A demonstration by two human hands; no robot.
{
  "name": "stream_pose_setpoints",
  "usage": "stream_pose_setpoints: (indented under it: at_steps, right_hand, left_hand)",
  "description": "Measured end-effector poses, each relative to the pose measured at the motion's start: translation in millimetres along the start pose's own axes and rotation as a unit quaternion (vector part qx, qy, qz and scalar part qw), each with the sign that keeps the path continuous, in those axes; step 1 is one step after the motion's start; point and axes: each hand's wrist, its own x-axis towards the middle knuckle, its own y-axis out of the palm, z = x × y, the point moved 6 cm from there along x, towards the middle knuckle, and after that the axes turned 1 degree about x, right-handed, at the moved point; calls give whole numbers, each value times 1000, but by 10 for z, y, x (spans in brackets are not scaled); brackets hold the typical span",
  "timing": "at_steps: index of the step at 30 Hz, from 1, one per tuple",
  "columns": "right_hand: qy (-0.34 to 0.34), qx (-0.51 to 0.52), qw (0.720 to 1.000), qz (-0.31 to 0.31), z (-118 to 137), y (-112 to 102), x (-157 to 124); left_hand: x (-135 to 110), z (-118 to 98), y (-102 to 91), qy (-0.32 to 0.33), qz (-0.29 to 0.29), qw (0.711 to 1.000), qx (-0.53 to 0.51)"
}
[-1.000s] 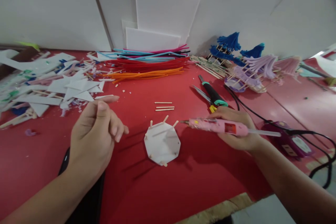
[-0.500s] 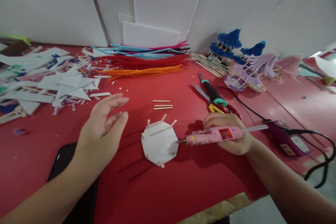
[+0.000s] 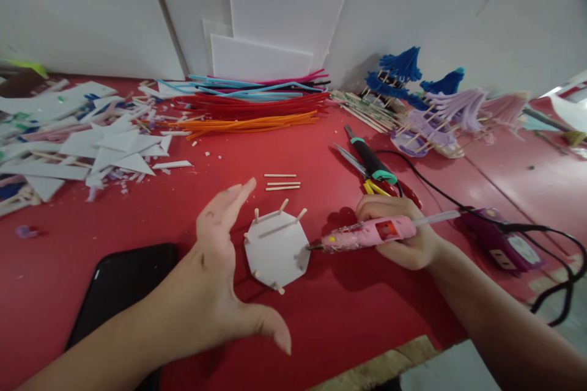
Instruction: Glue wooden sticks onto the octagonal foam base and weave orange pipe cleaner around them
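Observation:
My right hand point(image 3: 403, 235) grips a pink hot glue gun point(image 3: 367, 234), its metal nozzle at the right edge of a white octagonal board point(image 3: 277, 250). Several short wooden sticks stand around the rim of that board, which lies on the red table. Left of the board, my left hand point(image 3: 224, 281) is open, thumb and fingers spread wide around its left side without visibly gripping it. Three loose wooden sticks point(image 3: 282, 184) lie just beyond the board. A clear glue stick point(image 3: 438, 218) pokes out of the gun's back end.
A black phone point(image 3: 114, 281) lies under my left forearm. Scissors point(image 3: 351, 159) and a black-handled tool point(image 3: 369, 159) lie behind my right hand. White scraps point(image 3: 114, 146) cover the left; pipe cleaners point(image 3: 257, 122) lie at the back. A purple power box point(image 3: 499, 244) with cables sits right.
My left hand has moved right and toward the board, its thumb and fingers spreading wider. More of the phone shows. My right hand and the glue gun have stayed almost still.

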Motion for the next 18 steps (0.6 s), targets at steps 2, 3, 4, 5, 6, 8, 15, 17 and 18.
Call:
stream_pose_setpoints:
  at_steps: [2, 3, 4, 5, 6, 8, 15, 17, 18]
  right_hand:
    - [-1, -4, 1000, 0, 3, 0, 0]
    - [0, -6, 1000, 1, 3, 2, -1]
    - [0, -8, 1000, 3, 3, 4, -1]
    - [0, -11, 1000, 4, 3, 5, -2]
    - [0, -14, 1000, 4, 4, 6, -4]
    - [-4, -20, 1000, 4, 7, 4, -8]
    - [-3, -44, 999, -10, 25, -30, -10]
    - [-3, -48, 999, -13, 34, -35, -5]
    - [-3, -50, 999, -15, 37, -37, -3]
  left_hand:
    - [-9, 4, 109, 23, 50, 997, 54]
    - [-9, 17, 153, 30, 67, 994, 76]
    - [-6, 32, 183, 36, 77, 992, 89]
    - [-1, 48, 199, 40, 76, 992, 92]
    - [3, 64, 211, 42, 74, 992, 88]
    - [5, 95, 232, 40, 73, 994, 76]
    - [0, 68, 229, 39, 72, 991, 108]
    - [3, 47, 224, 43, 79, 989, 115]
    - [4, 48, 226, 43, 82, 989, 114]
